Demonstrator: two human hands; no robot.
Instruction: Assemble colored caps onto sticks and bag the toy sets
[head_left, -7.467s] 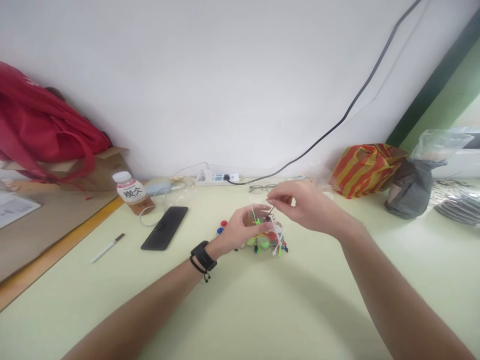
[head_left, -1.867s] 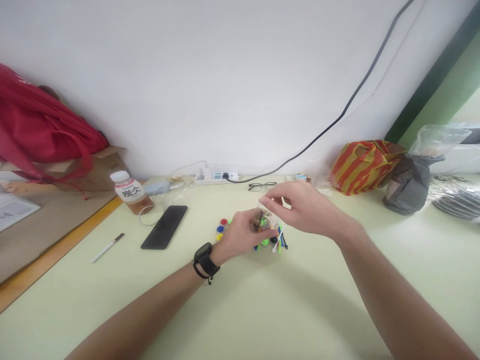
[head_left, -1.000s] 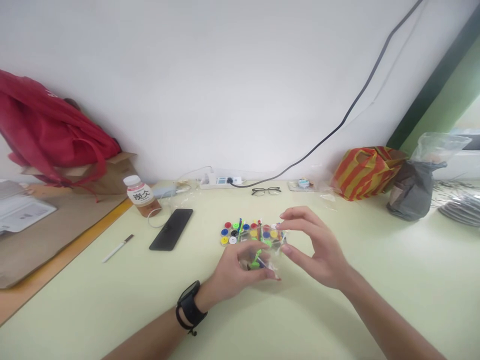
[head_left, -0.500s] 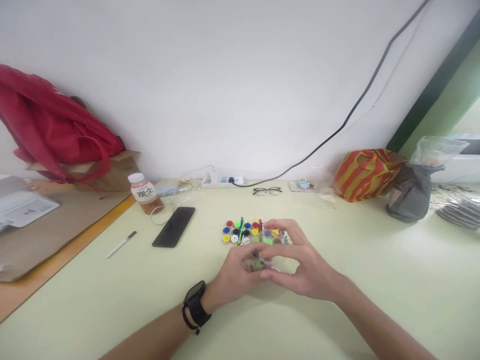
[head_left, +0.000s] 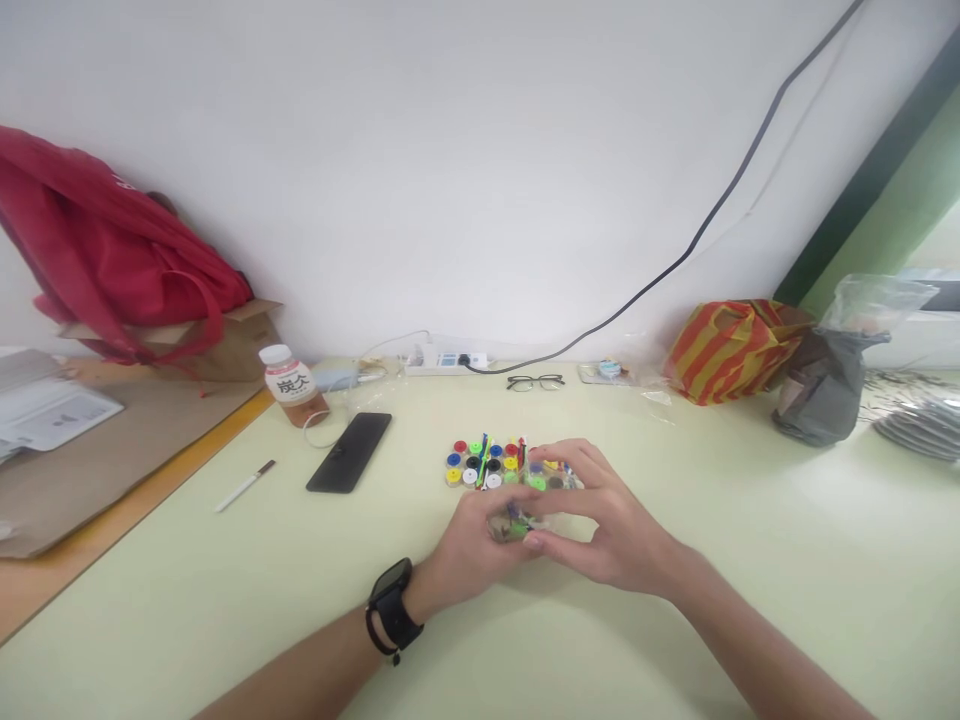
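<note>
Between my two hands is a small clear plastic packet (head_left: 517,524) with green and dark bits inside; its exact kind is hard to make out. My left hand (head_left: 474,545) is curled round its left side, with a black watch on the wrist. From the right, the thumb and fingers of my right hand (head_left: 619,525) bend over and close on the same packet. Just beyond lie rows of small round pots with coloured tops (head_left: 471,463), in red, blue, yellow, green, black and white. Thin coloured strips (head_left: 484,460) stand among them, and my right fingers partly hide the right end.
Left of the hands lie a black phone (head_left: 349,453), a pen (head_left: 246,486) and a drink bottle (head_left: 294,386). By the wall are a power strip (head_left: 446,366) and glasses (head_left: 535,382). A striped bag (head_left: 735,350) and a grey bag (head_left: 821,385) stand at right.
Both hands stay in nearly the same place. The contents of the clear packet have shifted slightly between the fingers.
</note>
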